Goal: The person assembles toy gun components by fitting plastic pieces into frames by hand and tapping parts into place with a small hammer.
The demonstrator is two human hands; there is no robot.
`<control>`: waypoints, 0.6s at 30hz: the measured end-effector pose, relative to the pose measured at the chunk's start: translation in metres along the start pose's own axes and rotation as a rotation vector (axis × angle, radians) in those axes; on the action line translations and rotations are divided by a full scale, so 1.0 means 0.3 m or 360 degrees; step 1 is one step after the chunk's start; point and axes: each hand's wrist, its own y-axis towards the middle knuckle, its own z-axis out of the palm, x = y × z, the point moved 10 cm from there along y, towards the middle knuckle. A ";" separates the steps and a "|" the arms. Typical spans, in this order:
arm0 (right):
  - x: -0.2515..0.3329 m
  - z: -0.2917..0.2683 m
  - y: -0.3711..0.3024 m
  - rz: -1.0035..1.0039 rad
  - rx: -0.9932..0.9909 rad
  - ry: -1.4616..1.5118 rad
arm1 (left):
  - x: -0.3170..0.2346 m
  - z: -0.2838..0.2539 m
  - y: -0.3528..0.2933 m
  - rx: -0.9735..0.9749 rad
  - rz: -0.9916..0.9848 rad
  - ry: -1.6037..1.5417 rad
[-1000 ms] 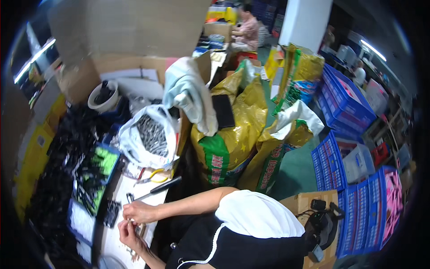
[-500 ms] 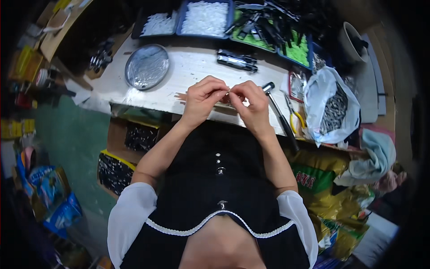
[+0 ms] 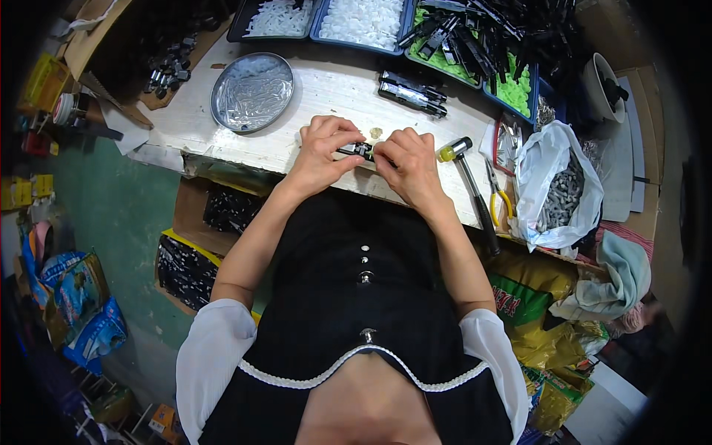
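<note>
A small black part with shiny metal bits (image 3: 362, 150) lies between my hands, low over the front of the white workbench. My left hand (image 3: 325, 150) grips its left side, thumb below and fingers above. My right hand (image 3: 409, 165) has its fingers curled at the other end of the part. Whether those fingertips pinch a separate small piece is hidden. Just beyond my hands rest several black, shiny parts (image 3: 412, 94) in a bundle. Right of my right hand lies a hammer (image 3: 475, 189) with a yellow-faced head.
Yellow-handled pliers (image 3: 505, 206) and a white plastic bag (image 3: 528, 167) of grey metal pieces sit at the right. A round metal dish (image 3: 252, 126) stands left. Trays along the back hold white pieces (image 3: 352, 22), green pieces (image 3: 513, 90) and black parts. The bench's front edge (image 3: 245, 165) runs before me.
My fingertips were together over a small shiny thing; now my hands are farther apart, with the black part showing between them. The whole view has shifted slightly.
</note>
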 end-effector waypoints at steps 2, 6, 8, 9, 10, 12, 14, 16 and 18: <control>0.006 0.011 0.004 -0.0031 0.0015 -0.0028 | -0.015 0.023 0.006 0.0078 0.0014 0.0101; 0.004 0.018 0.004 -0.0032 0.0037 -0.0040 | -0.023 0.038 0.010 0.0126 0.0016 0.0149; 0.004 0.012 0.008 -0.0019 0.0057 -0.0060 | -0.028 0.039 0.010 0.0121 0.0058 0.0181; 0.008 0.016 0.010 -0.0021 0.0061 -0.0065 | -0.025 0.037 0.010 0.0116 0.0059 0.0176; 0.012 0.020 0.012 -0.0025 0.0067 -0.0102 | -0.024 0.041 0.013 0.0131 0.0060 0.0170; 0.024 0.021 0.019 -0.0027 0.0071 -0.0138 | -0.024 0.046 0.019 0.0147 0.0062 0.0165; 0.050 0.043 0.030 -0.0052 0.0220 -0.0321 | -0.016 0.047 0.018 0.0157 0.0038 0.0148; 0.054 0.052 0.035 -0.0073 0.0268 -0.0383 | -0.010 0.051 0.026 0.0178 0.0021 0.0172; 0.045 0.059 0.036 -0.0095 0.0316 -0.0448 | -0.010 0.051 0.027 0.0198 0.0004 0.0196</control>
